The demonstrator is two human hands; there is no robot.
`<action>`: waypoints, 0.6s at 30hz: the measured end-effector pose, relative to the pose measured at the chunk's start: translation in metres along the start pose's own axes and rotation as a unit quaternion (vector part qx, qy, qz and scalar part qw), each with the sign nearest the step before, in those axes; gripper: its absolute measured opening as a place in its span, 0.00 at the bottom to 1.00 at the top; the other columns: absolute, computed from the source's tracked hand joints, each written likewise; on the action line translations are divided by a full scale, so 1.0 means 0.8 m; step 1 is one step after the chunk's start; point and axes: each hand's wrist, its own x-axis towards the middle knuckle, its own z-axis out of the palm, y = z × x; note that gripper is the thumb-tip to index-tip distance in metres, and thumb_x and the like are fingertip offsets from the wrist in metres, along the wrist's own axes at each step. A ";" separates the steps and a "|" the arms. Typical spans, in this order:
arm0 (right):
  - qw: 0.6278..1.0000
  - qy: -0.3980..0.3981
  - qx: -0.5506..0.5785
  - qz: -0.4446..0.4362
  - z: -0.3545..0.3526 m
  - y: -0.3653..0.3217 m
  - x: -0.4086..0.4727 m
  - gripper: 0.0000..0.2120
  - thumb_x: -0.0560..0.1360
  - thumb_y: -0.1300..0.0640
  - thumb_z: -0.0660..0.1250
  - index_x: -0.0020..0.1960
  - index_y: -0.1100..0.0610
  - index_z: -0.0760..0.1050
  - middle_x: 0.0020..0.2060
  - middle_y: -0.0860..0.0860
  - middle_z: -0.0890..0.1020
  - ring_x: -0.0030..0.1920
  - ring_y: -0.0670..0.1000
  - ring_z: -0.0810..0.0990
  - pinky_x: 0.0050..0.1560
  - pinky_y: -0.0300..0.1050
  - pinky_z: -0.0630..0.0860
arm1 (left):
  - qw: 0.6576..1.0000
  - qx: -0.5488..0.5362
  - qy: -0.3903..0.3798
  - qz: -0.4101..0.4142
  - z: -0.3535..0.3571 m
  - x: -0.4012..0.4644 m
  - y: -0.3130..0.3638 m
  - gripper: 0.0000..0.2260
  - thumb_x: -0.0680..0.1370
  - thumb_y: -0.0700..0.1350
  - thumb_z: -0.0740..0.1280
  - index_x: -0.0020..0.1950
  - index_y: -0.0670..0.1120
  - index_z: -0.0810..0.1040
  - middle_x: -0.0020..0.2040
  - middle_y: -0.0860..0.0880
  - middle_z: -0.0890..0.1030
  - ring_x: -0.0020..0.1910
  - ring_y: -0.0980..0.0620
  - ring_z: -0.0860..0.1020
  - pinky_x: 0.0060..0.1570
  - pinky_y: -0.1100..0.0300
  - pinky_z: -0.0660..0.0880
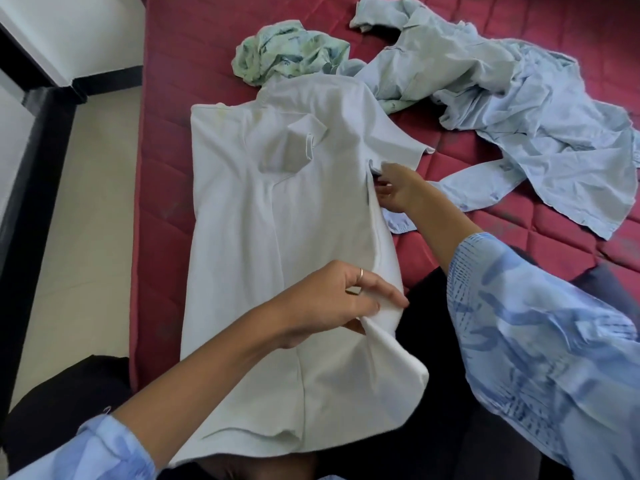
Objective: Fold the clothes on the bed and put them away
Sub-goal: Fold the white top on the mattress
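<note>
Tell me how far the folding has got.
Done: nothing folded or put away in view. In hand: the white shirt lies spread on the red mattress; the left hand and right hand grip its right side. Left: the light blue shirt and the green patterned garment lie crumpled.

No readable text, labels, brands or numbers on any garment or surface.

Matt white cloth shirt (277,216); seemingly quilted mattress (194,46)
</note>
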 end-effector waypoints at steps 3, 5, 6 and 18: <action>0.990 0.050 0.131 -0.023 0.010 -0.008 0.026 0.08 0.80 0.55 0.61 0.44 0.57 0.69 0.26 0.51 0.71 0.17 0.46 0.67 0.21 0.37 0.70 | 1.000 -0.018 -0.025 -0.002 -0.020 -0.008 -0.003 0.15 0.78 0.31 0.61 0.54 0.45 0.84 0.35 0.58 0.79 0.31 0.62 0.71 0.38 0.70 0.72; 0.978 0.077 0.191 -0.031 0.014 -0.011 0.032 0.08 0.79 0.56 0.62 0.43 0.58 0.68 0.24 0.51 0.71 0.17 0.47 0.69 0.30 0.41 0.75 | 0.998 -0.040 -0.044 -0.008 -0.034 -0.013 -0.008 0.14 0.78 0.32 0.62 0.54 0.47 0.84 0.39 0.53 0.79 0.37 0.55 0.71 0.40 0.69 0.73; 0.974 0.088 0.206 -0.044 0.017 -0.012 0.028 0.04 0.78 0.58 0.62 0.47 0.59 0.69 0.25 0.52 0.72 0.17 0.47 0.71 0.30 0.42 0.76 | 0.997 -0.051 -0.056 -0.012 -0.040 -0.016 -0.011 0.14 0.78 0.33 0.63 0.54 0.47 0.84 0.37 0.53 0.79 0.37 0.54 0.71 0.41 0.68 0.73; 0.975 0.123 -0.144 -0.119 0.061 -0.025 0.040 0.20 0.83 0.56 0.52 0.70 0.63 0.67 0.64 0.58 0.76 0.52 0.52 0.80 0.21 0.28 0.69 | 0.978 -0.127 -0.159 0.046 -0.100 -0.032 -0.031 0.13 0.76 0.35 0.66 0.51 0.50 0.85 0.37 0.53 0.74 0.33 0.42 0.62 0.36 0.64 0.63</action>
